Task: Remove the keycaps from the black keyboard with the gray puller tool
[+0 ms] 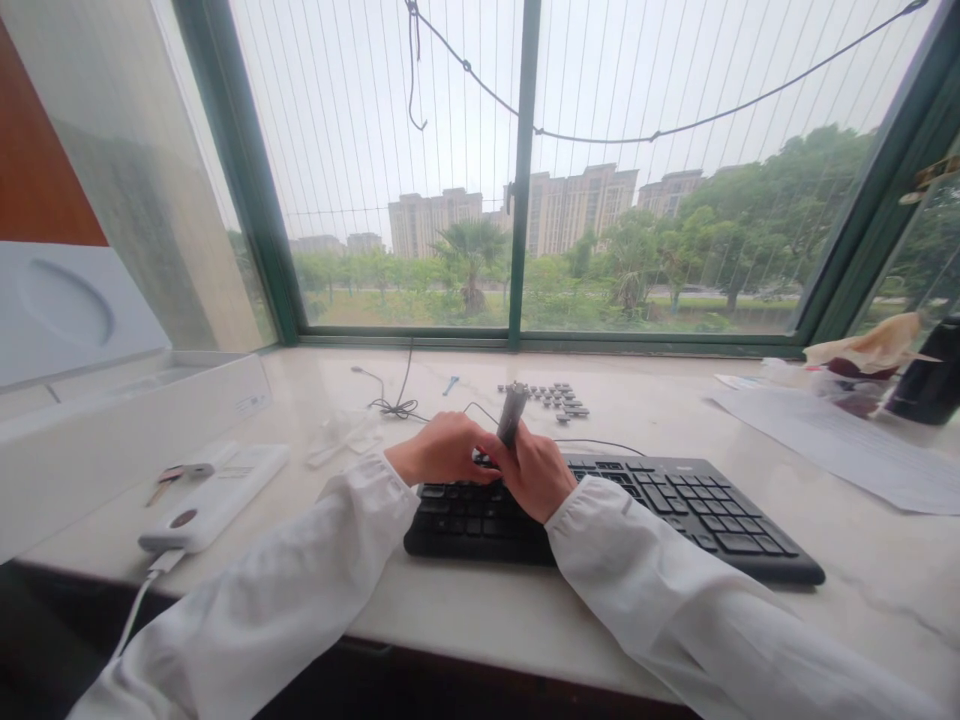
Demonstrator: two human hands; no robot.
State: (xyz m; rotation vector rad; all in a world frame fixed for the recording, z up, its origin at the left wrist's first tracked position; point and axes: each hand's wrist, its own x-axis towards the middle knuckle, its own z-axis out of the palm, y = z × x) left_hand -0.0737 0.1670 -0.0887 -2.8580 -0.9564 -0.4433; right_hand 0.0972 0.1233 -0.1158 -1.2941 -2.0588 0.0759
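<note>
A black keyboard [480, 525] lies in front of me, with both hands over its left half. My right hand [541, 475] is closed round a dark, roughly cylindrical tool [512, 415] that sticks up from the fist; its exact kind is not clear. Beside it, my left hand [446, 448] is curled down over the upper key rows, thumb and fingers closed near my right thumb. Whatever they pinch, if anything, is hidden. Behind the hands, several loose keycaps [556, 397] stand in rows. A small blue tool [450, 385] lies left of them.
On the left are a white power bank [225, 500] with a cable, keys [166, 482] and a white box [135, 440]. A coiled black cable [396, 407] lies near the window. Paper sheets [847, 440] and a black bottle [930, 375] are at right.
</note>
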